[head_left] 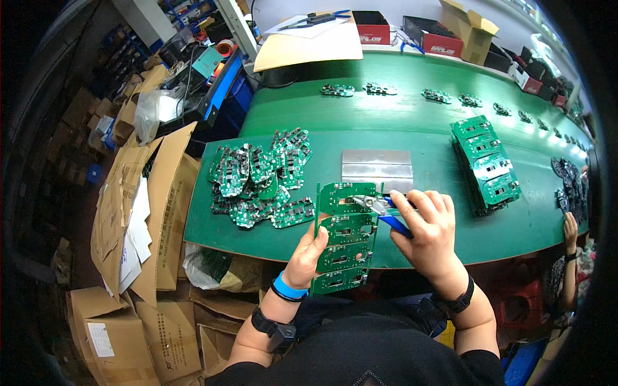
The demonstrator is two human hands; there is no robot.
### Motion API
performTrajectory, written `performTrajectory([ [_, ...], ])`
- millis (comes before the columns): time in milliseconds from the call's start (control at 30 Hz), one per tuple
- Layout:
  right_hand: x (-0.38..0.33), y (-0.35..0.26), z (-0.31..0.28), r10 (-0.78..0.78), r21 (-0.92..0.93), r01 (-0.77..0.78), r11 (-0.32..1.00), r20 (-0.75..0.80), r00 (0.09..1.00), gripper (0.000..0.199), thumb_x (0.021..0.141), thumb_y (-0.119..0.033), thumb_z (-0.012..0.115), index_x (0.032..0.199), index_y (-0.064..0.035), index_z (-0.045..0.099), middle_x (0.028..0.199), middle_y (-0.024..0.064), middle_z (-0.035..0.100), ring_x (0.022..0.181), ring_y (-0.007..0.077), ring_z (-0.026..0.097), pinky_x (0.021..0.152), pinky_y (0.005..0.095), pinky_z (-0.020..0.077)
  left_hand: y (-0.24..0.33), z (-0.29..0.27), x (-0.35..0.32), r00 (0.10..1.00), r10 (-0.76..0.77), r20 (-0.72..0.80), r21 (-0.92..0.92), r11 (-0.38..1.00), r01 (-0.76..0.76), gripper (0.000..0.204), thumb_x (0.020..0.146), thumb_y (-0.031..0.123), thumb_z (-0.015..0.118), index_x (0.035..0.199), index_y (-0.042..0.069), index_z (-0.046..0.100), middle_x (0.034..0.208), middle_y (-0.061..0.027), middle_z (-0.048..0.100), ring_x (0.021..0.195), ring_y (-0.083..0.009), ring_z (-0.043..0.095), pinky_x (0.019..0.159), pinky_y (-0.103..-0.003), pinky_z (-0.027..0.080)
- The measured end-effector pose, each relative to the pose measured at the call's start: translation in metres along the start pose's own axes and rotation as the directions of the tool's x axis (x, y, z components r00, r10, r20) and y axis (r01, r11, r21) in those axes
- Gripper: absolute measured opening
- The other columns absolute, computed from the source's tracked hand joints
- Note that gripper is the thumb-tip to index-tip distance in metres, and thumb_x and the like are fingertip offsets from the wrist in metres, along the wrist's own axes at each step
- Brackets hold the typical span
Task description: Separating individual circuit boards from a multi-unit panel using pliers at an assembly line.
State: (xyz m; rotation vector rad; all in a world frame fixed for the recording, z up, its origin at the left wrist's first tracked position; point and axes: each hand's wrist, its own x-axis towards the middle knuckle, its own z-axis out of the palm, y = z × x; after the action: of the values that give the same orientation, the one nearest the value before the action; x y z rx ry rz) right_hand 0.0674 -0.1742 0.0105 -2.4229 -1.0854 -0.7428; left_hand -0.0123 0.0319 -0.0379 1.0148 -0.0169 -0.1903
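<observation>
My left hand [307, 256] grips the left edge of a green circuit board panel [344, 258], held up at the table's front edge. The panel is a column of several joined boards. In my right hand [425, 228] is a pair of cutting pliers [394, 217] with blue handles, its jaws against the panel's top board. Whether the jaws are closed on the board is too small to tell. Just beyond the panel lies a grey metal plate [376, 168]. Left of it is a loose heap of separate circuit boards [261, 177]; on the right stands a stack of whole panels [486, 164].
Single boards [380, 89] sit spaced along a green belt [393, 74] behind the table. Cardboard boxes [170, 334] and folded cardboard [164, 219] crowd the left side. A co-worker's arm [570, 270] reaches in at the far right, near dark parts [568, 180].
</observation>
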Motion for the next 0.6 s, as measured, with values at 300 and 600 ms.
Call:
performTrajectory([
  [300,-0.009,0.005,-0.006,0.076,0.081,-0.083,0.993,0.085,0.993,0.05,0.055,-0.017,0.07,0.104,-0.0087,0.06,0.089,0.0062,0.054,0.08,0.0234,0.05,0.071,0.0361,0.0367,-0.01,-0.022,0.002,0.993,0.058,0.107,-0.72,0.693,0.037,0.066,0.093,0.049,0.033,0.141,0.005,0.019,0.141,-0.0246,0.024,0.111,-0.0419,0.049,0.081,-0.049,0.051],
  [600,-0.015,0.0,0.003,0.088,0.058,-0.098,0.993,0.153,0.984,0.054,0.056,-0.018,0.071,0.107,-0.0088,0.059,0.093,0.0063,0.054,0.085,0.0232,0.05,0.074,0.0365,0.0365,-0.019,-0.018,0.009,0.985,0.109,0.137,-0.773,0.633,0.037,0.067,0.093,0.048,0.035,0.141,0.005,0.018,0.145,-0.0244,0.015,0.105,-0.0376,0.055,0.075,-0.046,0.052],
])
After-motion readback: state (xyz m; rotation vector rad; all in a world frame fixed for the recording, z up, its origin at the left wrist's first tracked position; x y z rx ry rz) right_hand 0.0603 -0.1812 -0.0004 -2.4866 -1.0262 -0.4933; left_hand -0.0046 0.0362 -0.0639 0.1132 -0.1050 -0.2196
